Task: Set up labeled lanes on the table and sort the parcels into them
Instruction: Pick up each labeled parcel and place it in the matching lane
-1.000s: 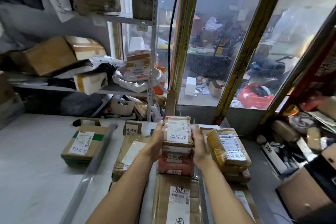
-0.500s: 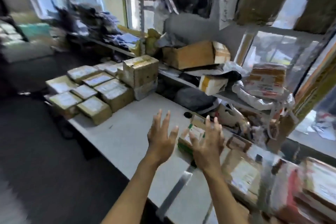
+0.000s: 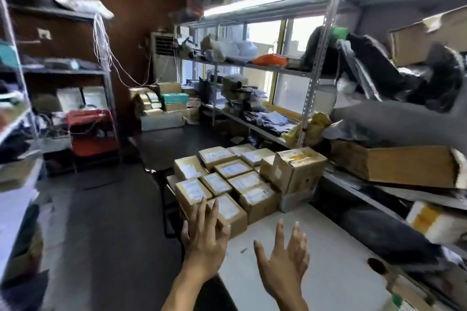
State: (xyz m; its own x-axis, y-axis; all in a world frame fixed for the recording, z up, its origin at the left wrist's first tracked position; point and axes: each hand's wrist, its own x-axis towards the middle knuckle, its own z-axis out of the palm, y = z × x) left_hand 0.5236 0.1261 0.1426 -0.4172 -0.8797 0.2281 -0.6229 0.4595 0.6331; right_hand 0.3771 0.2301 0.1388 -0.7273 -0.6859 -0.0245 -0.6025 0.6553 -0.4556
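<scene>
Several small cardboard parcels [image 3: 227, 179] with white labels lie packed together at the far end of the white table [image 3: 316, 247]. A taller brown box [image 3: 297, 168] stands at their right. My left hand [image 3: 204, 240] is raised with fingers spread, just in front of the nearest parcel [image 3: 231, 211], holding nothing. My right hand [image 3: 285, 257] hovers open over the bare tabletop, fingers straight, empty. The labeled lanes and sorted parcels are out of view.
Metal shelving [image 3: 316, 78] along the right wall carries boxes, dark bags and a long open carton [image 3: 394, 165]. A round hole [image 3: 376, 265] shows in the tabletop. More racks [image 3: 83, 118] stand left across a dark floor aisle [image 3: 101, 222].
I let go of the labeled parcel stack and turned my head left. Both empty hands have swung toward the cluster of unsorted parcels, which is now much closer.
</scene>
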